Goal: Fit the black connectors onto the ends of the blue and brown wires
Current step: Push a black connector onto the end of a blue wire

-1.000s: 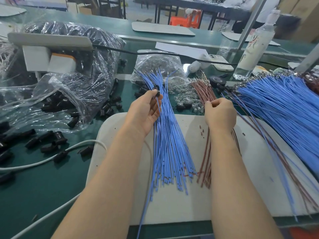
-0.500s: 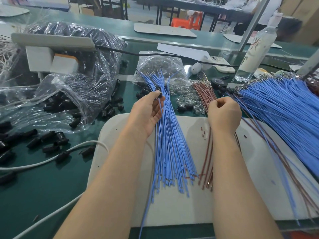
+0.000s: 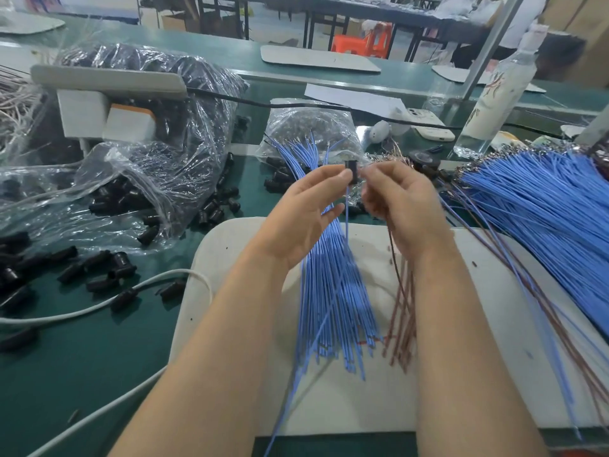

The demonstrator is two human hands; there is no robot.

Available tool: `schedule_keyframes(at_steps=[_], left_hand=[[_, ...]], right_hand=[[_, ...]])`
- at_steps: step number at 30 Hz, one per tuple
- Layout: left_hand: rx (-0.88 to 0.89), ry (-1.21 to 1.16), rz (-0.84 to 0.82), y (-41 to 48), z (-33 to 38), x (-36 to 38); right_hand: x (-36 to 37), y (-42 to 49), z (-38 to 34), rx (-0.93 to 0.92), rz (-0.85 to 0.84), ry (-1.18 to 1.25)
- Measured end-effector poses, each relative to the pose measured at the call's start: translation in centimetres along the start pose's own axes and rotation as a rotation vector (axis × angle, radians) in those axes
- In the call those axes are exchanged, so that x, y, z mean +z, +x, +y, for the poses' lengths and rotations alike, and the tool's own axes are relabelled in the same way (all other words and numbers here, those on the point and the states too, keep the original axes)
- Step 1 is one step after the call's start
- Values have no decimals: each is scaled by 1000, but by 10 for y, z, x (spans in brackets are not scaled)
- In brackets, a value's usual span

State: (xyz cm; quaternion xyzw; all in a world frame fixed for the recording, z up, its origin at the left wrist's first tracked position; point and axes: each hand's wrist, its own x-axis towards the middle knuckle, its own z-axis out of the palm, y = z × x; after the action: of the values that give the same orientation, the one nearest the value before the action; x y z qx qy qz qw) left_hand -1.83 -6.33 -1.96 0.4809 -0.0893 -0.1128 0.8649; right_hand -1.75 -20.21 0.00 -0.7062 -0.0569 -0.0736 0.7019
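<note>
1. Connector (image 3: 351, 171), black, is pinched between thumb and forefinger of the left hand (image 3: 303, 209), above the far edge of the white board (image 3: 230, 255). One blue wire (image 3: 346, 206) hangs from it.
2. The right hand (image 3: 405, 206) pinches a brown wire (image 3: 391, 249) just beside the connector; whether its tip has entered is hidden.
3. Likely best: hold the connector steady, line the terminal up with the free socket, push straight until it seats, then tug lightly.
4. Spare connectors (image 3: 214, 209) lie near the board's far-left corner.
</note>
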Motion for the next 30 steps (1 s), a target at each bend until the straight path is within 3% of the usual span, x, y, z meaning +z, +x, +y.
schedule_keyframes(at_steps=[2, 5, 7, 9, 11, 15, 18, 21, 24, 28, 30], left_hand=[[62, 9, 50, 2, 0, -1], [157, -44, 261, 6, 5, -8], [183, -101, 380, 8, 8, -15], [183, -200, 389, 8, 10, -20], [146, -238, 305, 7, 10, -20], [-2, -51, 59, 3, 4, -10], [-127, 105, -87, 0, -3, -3], [-160, 156, -125, -1, -7, -1], [-91, 138, -67, 0, -5, -2], [-30, 150, 50, 3, -5, -5], [-18, 191, 108, 5, -6, -6]], right_hand=[[6, -3, 1, 38, -141, -140], [3, -5, 1, 134, -350, -278], [-1, -8, 0, 203, -496, -295], [-2, -10, -2, 227, -547, -268], [-1, -9, -5, 201, -401, -182], [-5, 0, -6, 105, 263, 324], [-7, 3, -2, 35, 493, 419], [-6, 6, 1, -17, 544, 443], [-3, 8, 4, -4, 433, 440], [9, 6, 12, 52, 175, 11], [12, 7, 16, 23, 193, -101]])
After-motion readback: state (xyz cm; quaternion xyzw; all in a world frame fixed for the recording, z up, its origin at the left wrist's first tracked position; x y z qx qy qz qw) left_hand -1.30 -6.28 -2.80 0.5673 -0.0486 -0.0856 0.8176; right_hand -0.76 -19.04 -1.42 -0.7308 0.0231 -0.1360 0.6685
